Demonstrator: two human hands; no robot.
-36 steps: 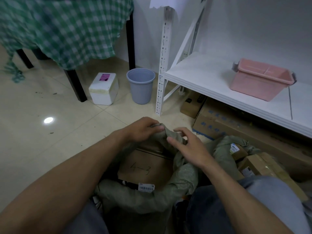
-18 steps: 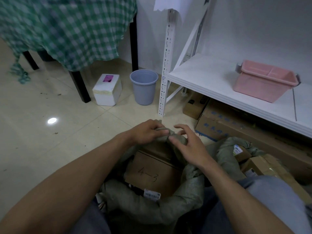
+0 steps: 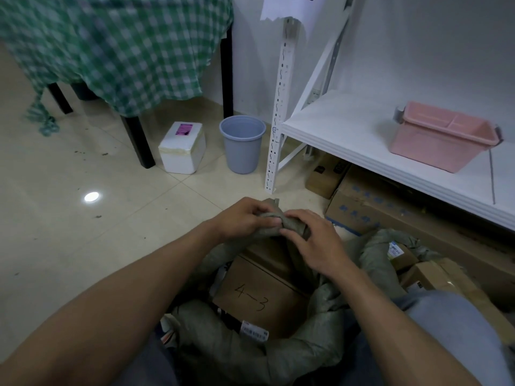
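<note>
Grey-green woven sack (image 3: 250,355) sat on the floor by the person's knees, mouth open.
Head view: left hand (image 3: 241,218) and right hand (image 3: 315,243) met at the far rim, each pinching a fold of fabric. The near rim was already rolled into a thick cuff. A brown cardboard box marked "4-3" (image 3: 259,291) was exposed inside. Left, as I judged it: roll the far side, lift the box out.

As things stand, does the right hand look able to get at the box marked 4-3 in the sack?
Probably yes. The sack gapes open and the box top lies bare just below the right hand. It and the left hand grip the sack's bunched edge, so it must let go first.
</note>
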